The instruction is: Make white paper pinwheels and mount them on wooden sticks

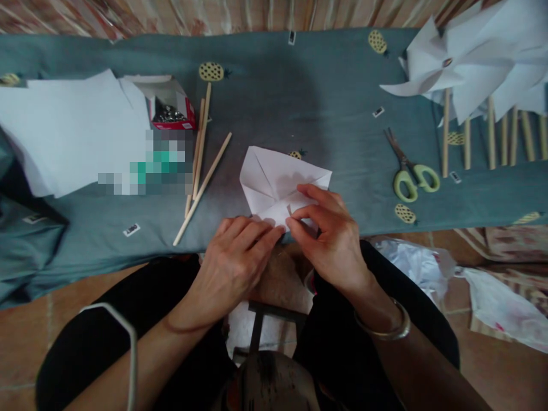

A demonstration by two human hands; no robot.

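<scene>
A creased sheet of white paper (262, 174) lies near the front edge of the cloth-covered table, its fold lines running to the middle. My left hand (237, 251) is closed on the near edge of this paper, thumb and forefinger pressed together there. From the right, my right hand (327, 228) pinches the paper's near part between thumb and forefinger, beside the left thumb. Its other fingers rest over the right side of the sheet. A small dark mark or shadow shows by the right fingertips; whether something tiny is also between them I cannot make out.
Wooden sticks (205, 185) lie left of the paper. Beyond them are a red box (186, 117) of small metal pieces and white sheets (72, 131). Green-handled scissors (406, 171) lie to the right, near several paper pinwheels (466, 68) on sticks. Plastic bags (505, 302) are on the floor.
</scene>
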